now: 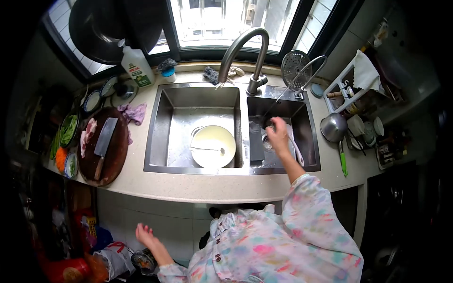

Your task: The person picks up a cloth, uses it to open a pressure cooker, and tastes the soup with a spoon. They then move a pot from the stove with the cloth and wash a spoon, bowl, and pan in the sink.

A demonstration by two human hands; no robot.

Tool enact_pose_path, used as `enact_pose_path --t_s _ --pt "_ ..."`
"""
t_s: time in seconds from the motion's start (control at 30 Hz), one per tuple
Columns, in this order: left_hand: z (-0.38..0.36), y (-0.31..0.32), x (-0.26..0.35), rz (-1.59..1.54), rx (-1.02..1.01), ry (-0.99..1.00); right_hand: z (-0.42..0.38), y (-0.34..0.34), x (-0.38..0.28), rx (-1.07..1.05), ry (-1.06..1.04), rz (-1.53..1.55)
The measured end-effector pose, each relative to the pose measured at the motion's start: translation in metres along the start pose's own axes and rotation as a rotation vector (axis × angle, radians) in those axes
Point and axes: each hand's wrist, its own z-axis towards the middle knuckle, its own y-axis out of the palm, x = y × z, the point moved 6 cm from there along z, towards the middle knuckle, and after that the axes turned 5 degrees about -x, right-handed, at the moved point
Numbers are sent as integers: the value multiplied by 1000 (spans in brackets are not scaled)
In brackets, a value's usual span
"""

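My right hand is over the small right basin, its fingers curved and a little apart, with nothing visible in them. Beneath it are a dark rectangular item and a drain. A white curved handle lies by my wrist, its far end hidden. My left hand hangs below the counter at the lower left, fingers loosely bent, holding nothing. In the large left basin sits a pale yellow bowl with a light-handled utensil lying in it.
A tall faucet stands behind the sink. On the left, a cleaver and raw meat lie on a round wooden board. A white bottle stands by the window. A green-handled metal pot rests on the right counter.
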Motion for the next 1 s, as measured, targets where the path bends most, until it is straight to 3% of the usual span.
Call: enact_pose_path --t_s 0.07,0.17,0.2,0.23,0.27,0.3,0.33,0.37,0.4,0.47,0.57,0.73,0.77,0.8,0.9,1.0 --pt "-1 -52 -30 -11 66 -130 43 -39 64 117 137 -54" --pt "-8 -94 -63 8 100 -258 99 -63 130 131 62 -329" --pt "-23 -85 -64 21 113 -234 115 -58 145 79 27 -424" --pt "-41 -68 -55 26 154 -199 128 -51 162 -120 122 -498" --pt "-55 -49 -49 17 176 -176 137 -41 180 -187 31 -522" --pt "-68 -29 -39 42 228 -177 141 -34 196 -161 -33 -540" --pt "-75 -10 -32 38 163 -155 145 -33 197 -132 -95 -587" --pt "-82 10 -22 24 132 -164 150 -33 183 -155 -3 -686" --pt "-86 25 -14 0 86 -139 152 -32 184 -90 -90 -828" --pt "-89 43 -3 22 47 -111 156 -33 211 -111 -44 -721" --pt "-84 54 5 38 48 -94 158 -41 242 -7 398 -423" --pt "-47 57 28 109 47 -69 171 -49 294 146 498 -254" --pt "-33 56 36 117 31 -46 179 -47 332 151 501 -214" --pt "-17 54 42 123 13 -25 177 -43 334 170 664 71" --pt "43 50 76 154 -21 63 146 -50 281 346 905 85" --pt "110 53 132 255 -91 297 103 -65 272 482 1072 27"
